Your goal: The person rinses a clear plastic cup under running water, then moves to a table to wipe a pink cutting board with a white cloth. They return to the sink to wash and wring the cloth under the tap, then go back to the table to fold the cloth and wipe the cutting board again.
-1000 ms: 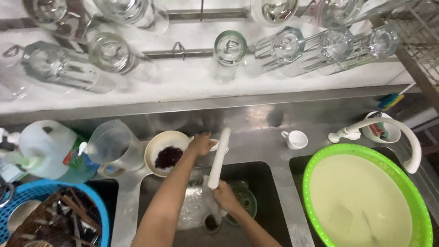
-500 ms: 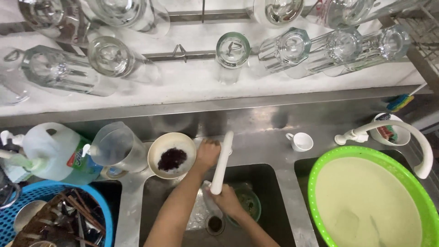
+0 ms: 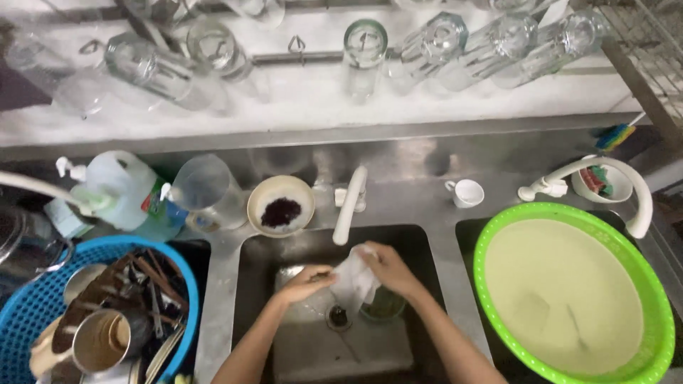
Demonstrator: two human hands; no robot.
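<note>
Nearest the camera, two bare forearms are seen reaching up into the middle stainless steel sink basin [image 3: 398, 242]. A crumpled white cloth [image 3: 353, 281] is held between both hands, above the dark round drain [image 3: 338, 317]. The left hand [image 3: 307, 282] is closed on the cloth's left edge, its fingers [image 3: 321, 274] curled and pinching the fabric. The right hand [image 3: 388, 267] is wrapped over the cloth's right side, fingers pressed together around it. Just below the right hand, a dark green glass vessel [image 3: 384, 306] is partly seen on the basin floor.

To the left, a blue plastic basket [image 3: 35, 306] is filled with metal cups and utensils. To the right, a bright green round plastic tub [image 3: 651, 299] holding cloudy pale water is set in the neighbouring basin.

Farther back, on the steel counter [image 3: 427, 163], a white lever tap [image 3: 348, 206] is pointed down toward the middle basin. Beside it on the left, a cream round bowl with a dark clump inside [image 3: 281, 205] is placed, then a clear plastic pitcher [image 3: 206, 188] and a translucent pump jug with green liquid [image 3: 117, 188]. To the right of the tap, a small white cup [image 3: 466, 193] is set, and beyond it a curved white spout [image 3: 626, 186] is arched over a small white dish holding sponges [image 3: 601, 183].

Farthest away, a row of clear drinking glasses [image 3: 364, 46] is laid out on a white shelf [image 3: 299, 103].
</note>
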